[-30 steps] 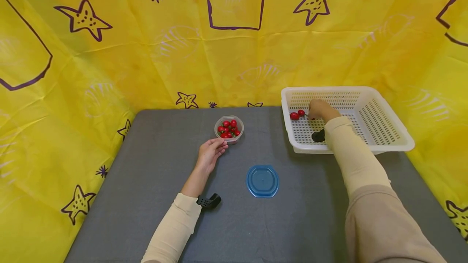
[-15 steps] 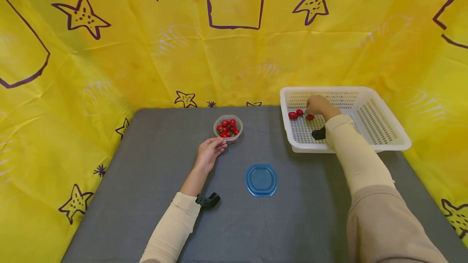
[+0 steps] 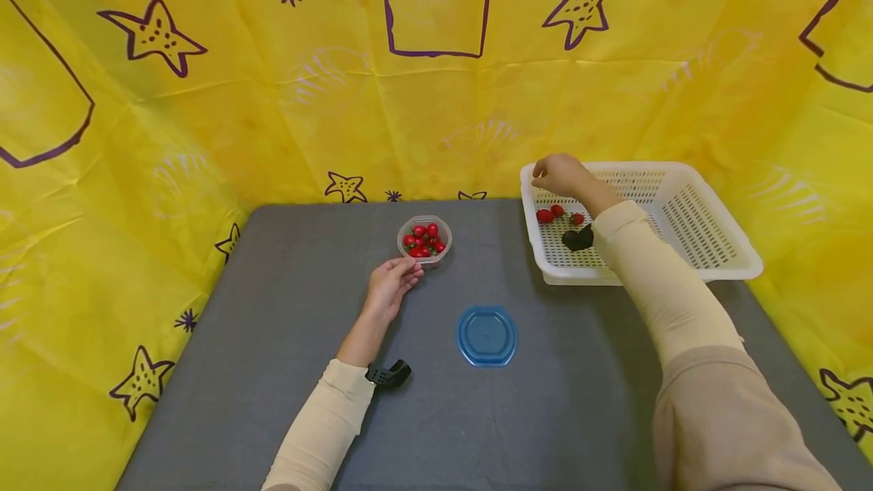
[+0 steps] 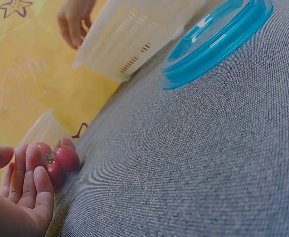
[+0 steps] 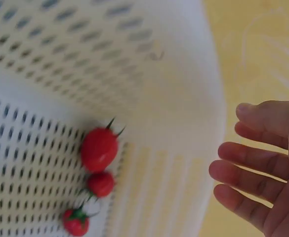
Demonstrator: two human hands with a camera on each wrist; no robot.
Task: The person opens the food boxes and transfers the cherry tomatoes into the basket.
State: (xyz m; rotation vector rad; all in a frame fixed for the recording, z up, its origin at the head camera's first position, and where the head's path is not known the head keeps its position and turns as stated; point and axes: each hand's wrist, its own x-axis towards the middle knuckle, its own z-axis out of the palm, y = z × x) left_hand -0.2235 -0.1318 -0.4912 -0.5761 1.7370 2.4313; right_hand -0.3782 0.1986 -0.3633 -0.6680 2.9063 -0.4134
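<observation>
My left hand holds the near rim of a small clear plastic tub between thumb and fingers. Several red cherry tomatoes lie in that tub. In the left wrist view the fingers partly hide the tub's side. My right hand hovers over the far left corner of a white slotted basket. Its fingers are loosely bent, and the right wrist view shows nothing between them. Below it, 3 tomatoes rest on the basket floor, by the left wall.
A blue lid lies on the grey tabletop between the tub and the basket. Behind the table hangs a yellow printed cloth. A black wrist strap shows on the left arm, and a black wrist device on the right.
The right hand has let go of a tomato in the basket, then risen and moved left toward the rim. A third tomato now shows there. The left hand stays at the tub.
</observation>
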